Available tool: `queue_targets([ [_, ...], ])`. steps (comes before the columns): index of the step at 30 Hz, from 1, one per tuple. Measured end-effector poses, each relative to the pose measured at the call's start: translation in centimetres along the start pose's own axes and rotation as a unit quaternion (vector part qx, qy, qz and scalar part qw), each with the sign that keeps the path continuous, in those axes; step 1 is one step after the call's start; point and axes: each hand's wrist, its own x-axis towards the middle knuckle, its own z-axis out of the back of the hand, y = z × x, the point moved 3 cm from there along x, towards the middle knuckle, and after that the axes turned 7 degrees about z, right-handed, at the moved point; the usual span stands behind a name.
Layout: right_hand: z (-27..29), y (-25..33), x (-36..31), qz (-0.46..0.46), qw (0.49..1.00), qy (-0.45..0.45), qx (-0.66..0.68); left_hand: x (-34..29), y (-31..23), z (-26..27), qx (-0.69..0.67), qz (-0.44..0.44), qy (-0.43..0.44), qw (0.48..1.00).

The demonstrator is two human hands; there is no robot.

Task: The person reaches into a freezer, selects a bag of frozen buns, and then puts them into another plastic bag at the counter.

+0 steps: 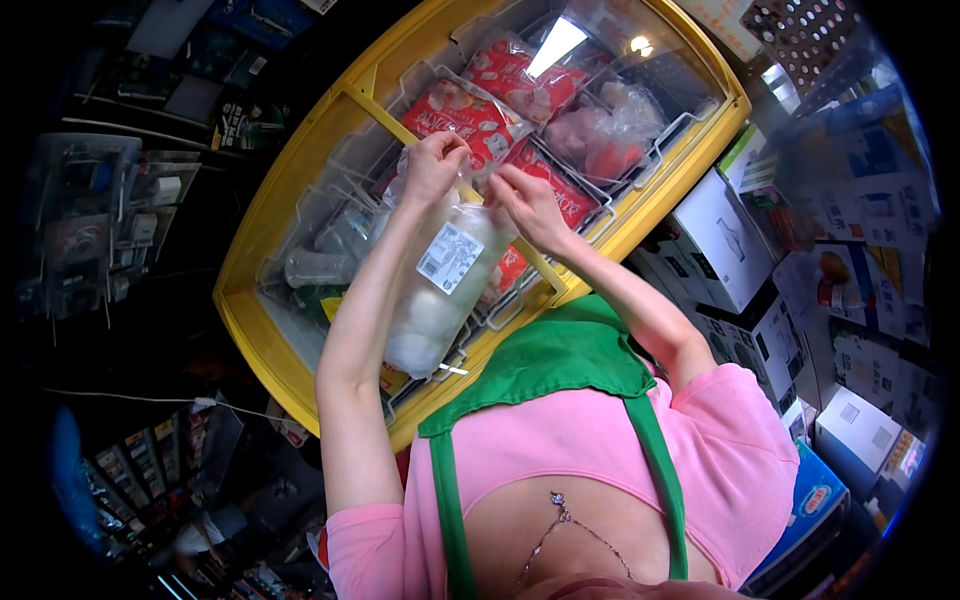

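Note:
A clear plastic bag [425, 315] with pale round pieces in it and a white printed label [449, 258] lies over the yellow-framed glass top of a chest freezer [262, 200]. My left hand [435, 168] pinches the bag's upper edge, thumb and fingertips together. Close by on the right, my right hand [528, 205] also has its fingers closed at the bag's top corner. The mouth of the bag is partly hidden behind the fingers. I cannot tell whether the bag rests on the glass or hangs just above it.
Under the glass, wire baskets hold red printed packages [525, 80] and a clear bag of pinkish food [600, 130]. White cartons [722, 240] stand along the freezer's right side. Clear plastic bins [85, 220] are on the left. A white cord [150, 397] runs toward the freezer's lower left.

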Motion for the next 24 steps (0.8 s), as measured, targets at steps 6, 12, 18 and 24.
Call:
queue_targets([
  [6,0.0,-2.5,4.9,-0.086,0.974,0.208,0.034,-0.9,-3.0,2.0,0.084,-0.179,-0.094,0.976],
  [12,-1.2,-2.8,2.9,-0.079,0.988,0.126,0.048,-5.1,2.3,6.2,0.168,-0.030,-0.243,0.955],
  [18,-1.4,-1.5,3.4,-0.049,0.984,0.139,-0.098,-6.0,4.4,5.8,0.094,0.132,-0.182,0.970],
  [24,-1.9,-0.5,3.7,-0.051,0.979,0.158,-0.121,-5.1,5.3,5.7,0.086,0.157,-0.187,0.966],
])
